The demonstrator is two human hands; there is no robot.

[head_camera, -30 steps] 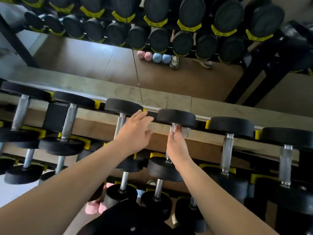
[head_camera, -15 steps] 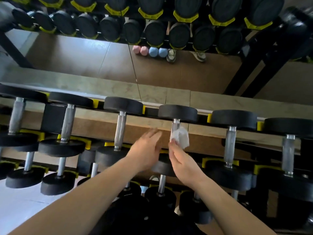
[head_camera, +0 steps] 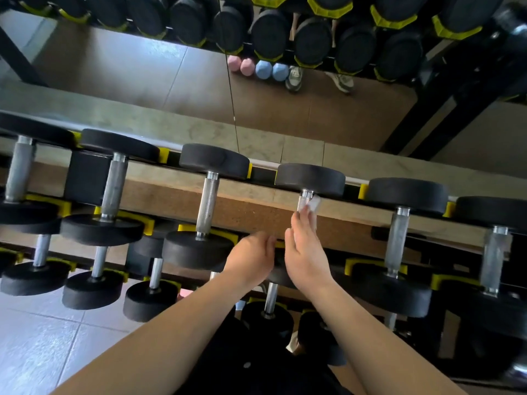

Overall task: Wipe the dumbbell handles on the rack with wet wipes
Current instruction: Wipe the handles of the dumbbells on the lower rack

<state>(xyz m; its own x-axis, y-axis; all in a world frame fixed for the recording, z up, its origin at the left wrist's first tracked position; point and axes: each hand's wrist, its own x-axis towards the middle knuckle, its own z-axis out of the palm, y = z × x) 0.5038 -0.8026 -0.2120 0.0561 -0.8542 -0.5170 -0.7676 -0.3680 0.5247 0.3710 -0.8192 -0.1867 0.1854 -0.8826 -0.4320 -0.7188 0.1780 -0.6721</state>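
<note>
Black dumbbells with knurled steel handles lie in a row on the rack's top tier. My right hand (head_camera: 303,252) holds a white wet wipe (head_camera: 313,206) against the handle (head_camera: 302,201) of the fourth dumbbell from the left, just under its far head (head_camera: 310,179). The hand hides the lower part of that handle. My left hand (head_camera: 252,259) hovers beside it to the left, fingers loosely curled, holding nothing, over the near head of the same dumbbell. The neighbouring handle (head_camera: 207,205) on the left stands bare.
More dumbbells sit to the right (head_camera: 397,240) and on lower tiers (head_camera: 151,297). Yellow cradles (head_camera: 362,265) line the black rack. A mirror behind reflects the rack, pink and blue small dumbbells (head_camera: 256,68) and shoes. Tiled floor (head_camera: 42,343) shows at lower left.
My right hand has brought the wipe from beside the handle onto its upper part. My left hand drew back from the far head and lowered toward the near end.
</note>
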